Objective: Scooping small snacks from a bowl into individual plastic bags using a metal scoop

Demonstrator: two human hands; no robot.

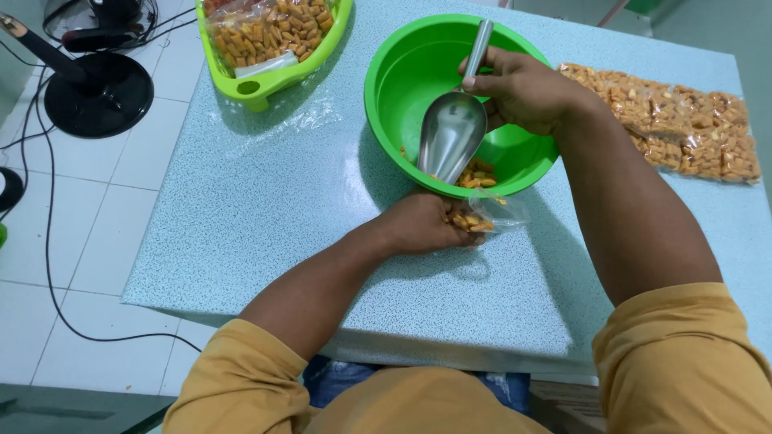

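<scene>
The small clear plastic bag (490, 215), partly filled with orange-yellow snack pieces (469, 222), lies at the fingertips of the left hand (426, 225), which is curled shut around its mouth and holds it against the outer wall of the round green plastic bowl (394, 80); the film is judged thin, limp and slippery, light even when part full, so the sound hold is a pinch at the open rim, as here, with the contents left to hang or rest below; the pieces look dry, hard and likely brittle. Directly above that hand, the polished metal scoop (452, 133) is tilted mouth-down towards the bag; the right hand (523, 90) is closed round its handle, thumb on top; the scoop is judged rigid and smooth, best held at the handle. A few loose pieces sit in the bowl just beyond the left hand. Further out, right of the right hand, sealed clear packets of the same snack (683, 128) lie flat on the speckled pale-blue table (265, 209); far left of both hands stands a lime-green plastic basket (265, 84) with more packets.
</scene>
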